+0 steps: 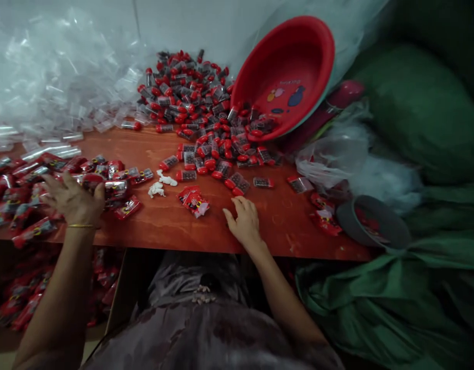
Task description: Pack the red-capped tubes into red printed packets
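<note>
- Right hand point(242, 221) rests loosely flat on the worktop point(171, 221), fingers relaxed, grasping nothing; nearest item is a red packet point(194, 200) at its 10 o'clock.
- Left hand point(73, 198), at 9 o'clock, fingers curled onto the packet pile point(48, 180); whether it grips one, cannot tell.
- Risk: packets sit at the worktop's near edge; a sweep of the left hand could knock them into the box point(48, 293) below.
- Packets: glossy red film, yellow print, crinkled.
- Capsule heap point(206, 113) at 12 o'clock, spilling from the tilted red basin point(287, 77).
- Clear wrappers point(48, 82) at 11 o'clock.
</note>
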`<state>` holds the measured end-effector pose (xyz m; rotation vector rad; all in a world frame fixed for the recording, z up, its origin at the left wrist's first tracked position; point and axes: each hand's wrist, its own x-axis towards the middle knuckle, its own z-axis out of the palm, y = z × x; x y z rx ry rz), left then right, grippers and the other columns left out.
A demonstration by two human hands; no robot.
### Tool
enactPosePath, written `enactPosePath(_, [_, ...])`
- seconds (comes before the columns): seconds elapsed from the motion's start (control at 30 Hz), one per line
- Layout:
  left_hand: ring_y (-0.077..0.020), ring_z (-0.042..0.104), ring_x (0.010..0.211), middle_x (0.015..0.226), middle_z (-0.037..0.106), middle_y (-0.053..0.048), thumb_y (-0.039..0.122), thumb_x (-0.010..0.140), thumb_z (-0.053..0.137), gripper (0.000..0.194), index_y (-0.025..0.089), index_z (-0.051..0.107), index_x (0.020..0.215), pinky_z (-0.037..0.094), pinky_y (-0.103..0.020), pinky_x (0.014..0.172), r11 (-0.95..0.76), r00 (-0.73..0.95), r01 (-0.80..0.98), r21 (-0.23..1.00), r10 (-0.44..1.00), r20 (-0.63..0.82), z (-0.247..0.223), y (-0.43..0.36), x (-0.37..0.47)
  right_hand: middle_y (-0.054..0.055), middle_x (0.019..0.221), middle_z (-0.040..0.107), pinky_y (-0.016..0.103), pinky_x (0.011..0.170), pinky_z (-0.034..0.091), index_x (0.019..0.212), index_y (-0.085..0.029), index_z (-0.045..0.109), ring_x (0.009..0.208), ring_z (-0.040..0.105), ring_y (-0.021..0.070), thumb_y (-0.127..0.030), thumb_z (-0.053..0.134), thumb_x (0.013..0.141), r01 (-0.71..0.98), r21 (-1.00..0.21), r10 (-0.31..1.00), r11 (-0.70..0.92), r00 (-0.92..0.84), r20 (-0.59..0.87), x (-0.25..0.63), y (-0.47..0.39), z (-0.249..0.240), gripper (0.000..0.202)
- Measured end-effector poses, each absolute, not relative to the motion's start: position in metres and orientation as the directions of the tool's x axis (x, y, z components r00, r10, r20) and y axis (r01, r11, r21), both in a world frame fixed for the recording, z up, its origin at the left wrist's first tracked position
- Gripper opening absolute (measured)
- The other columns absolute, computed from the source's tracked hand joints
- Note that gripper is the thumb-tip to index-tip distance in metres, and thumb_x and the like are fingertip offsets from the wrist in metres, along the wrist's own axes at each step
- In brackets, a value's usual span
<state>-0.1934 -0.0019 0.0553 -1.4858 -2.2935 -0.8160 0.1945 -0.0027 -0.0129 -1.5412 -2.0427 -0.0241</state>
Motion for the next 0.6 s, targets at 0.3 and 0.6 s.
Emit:
enactPosePath(0.3, [-0.0353, 0.027, 0.138, 0.142, 0.046, -0.013, 0.045, 0.087, 0.047, 0.039, 0.021, 0.064, 0.113, 0.023, -0.056, 0.109, -0.158, 0.050, 0.946, 0.285, 0.935, 0.351, 0.043, -0.012, -0.030, 0.022, 0.134, 0.049, 0.066, 0.101, 0.023, 0.127, -0.006, 0.052, 0.130, 0.032, 0.0388, -0.034, 0.042, 0.090, 0.974, -0.179, 0.937, 0.141, -0.073, 0.342, 0.202, 0.039, -0.016, 0.047])
enactPosePath(0.6, [-0.0352, 0.031, 0.136, 0.136, 0.054, -0.008, 0.041, 0.085, 0.053, 0.026, 0.030, 0.073, 0.097, 0.022, -0.059, 0.108, -0.194, 0.148, 0.933, 0.303, 0.975, 0.169, 0.018, -0.001, -0.017, 0.019, 0.127, 0.056, 0.062, 0.102, 0.027, 0.111, -0.011, 0.062, 0.127, 0.039, 0.0349, -0.034, 0.043, 0.092, 0.936, -0.254, 0.894, 0.243, -0.114, 0.434, 0.172, -0.021, -0.008, 0.036])
